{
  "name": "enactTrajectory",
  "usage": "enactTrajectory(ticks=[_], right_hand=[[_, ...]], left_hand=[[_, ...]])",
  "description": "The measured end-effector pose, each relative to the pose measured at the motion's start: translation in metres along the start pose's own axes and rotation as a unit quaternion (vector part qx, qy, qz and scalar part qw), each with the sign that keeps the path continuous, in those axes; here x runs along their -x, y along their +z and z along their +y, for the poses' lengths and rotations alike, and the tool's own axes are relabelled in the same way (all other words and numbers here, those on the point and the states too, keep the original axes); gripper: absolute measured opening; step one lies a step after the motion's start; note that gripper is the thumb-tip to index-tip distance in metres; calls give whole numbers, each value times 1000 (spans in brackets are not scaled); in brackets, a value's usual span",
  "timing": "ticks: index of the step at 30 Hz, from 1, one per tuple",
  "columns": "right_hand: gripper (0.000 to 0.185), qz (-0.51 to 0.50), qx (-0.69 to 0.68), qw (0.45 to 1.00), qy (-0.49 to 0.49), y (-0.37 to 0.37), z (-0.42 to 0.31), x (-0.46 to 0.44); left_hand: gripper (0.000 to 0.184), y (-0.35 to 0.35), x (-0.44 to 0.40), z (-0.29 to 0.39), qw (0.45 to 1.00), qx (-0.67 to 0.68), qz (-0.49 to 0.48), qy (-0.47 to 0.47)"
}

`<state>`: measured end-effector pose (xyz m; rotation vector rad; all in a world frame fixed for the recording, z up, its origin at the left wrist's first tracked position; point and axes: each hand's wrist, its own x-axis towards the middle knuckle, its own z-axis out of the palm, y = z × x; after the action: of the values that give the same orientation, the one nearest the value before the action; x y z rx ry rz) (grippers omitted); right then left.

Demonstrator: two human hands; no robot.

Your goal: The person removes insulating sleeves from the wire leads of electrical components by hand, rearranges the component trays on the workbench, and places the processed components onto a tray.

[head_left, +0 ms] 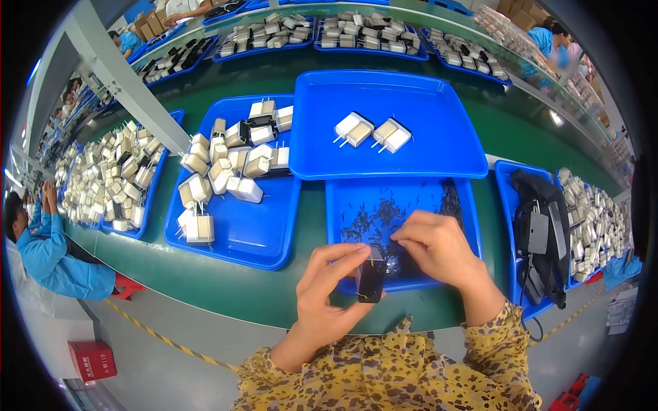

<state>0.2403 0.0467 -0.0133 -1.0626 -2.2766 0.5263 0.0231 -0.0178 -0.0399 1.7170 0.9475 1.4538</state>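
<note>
My left hand (327,294) holds a charger-like block (371,279), its black face toward me and a thin yellowish wire showing at its edge. Just right of it, my right hand (439,248) is over a blue tray (333,205) of small dark slender pieces (384,214). Its thumb and forefinger are pinched together; whatever lies between them is too small to make out. Behind, a second blue tray (384,164) overlaps the first and bears two white-and-beige blocks with metal prongs (354,129). To the left, another blue tray (267,256) holds several similar blocks (221,171).
More trays of blocks stand at the far left (120,171), along the back (370,34) and at the right (593,222). A black bag-like item (538,226) lies in a right-hand tray. A metal post (127,82) rises at left. A person in blue (58,253) sits far left.
</note>
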Motion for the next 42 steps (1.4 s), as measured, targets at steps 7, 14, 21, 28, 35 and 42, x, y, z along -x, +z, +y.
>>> enactTrajectory(ticks=[7,14,21,28,35,42], right_hand=[[20,80,-162,980,83,-10,-1,0],[19,101,-173,974,104,-9,10,5],[15,80,-471,864,158,-14,6,9],[23,-24,-605,784,135,-13,0,9],[27,-36,-606,786,116,-14,0,10],[28,-42,-614,778,127,-14,1,9]], left_hand=[[63,10,-3,-3,997,-65,-18,29],[60,17,-4,-2,998,-59,-27,11],[57,20,-8,6,994,-79,-67,28],[56,24,-9,7,994,-68,-75,49],[55,25,-10,10,993,-69,-86,43],[56,25,-9,9,993,-70,-84,54]])
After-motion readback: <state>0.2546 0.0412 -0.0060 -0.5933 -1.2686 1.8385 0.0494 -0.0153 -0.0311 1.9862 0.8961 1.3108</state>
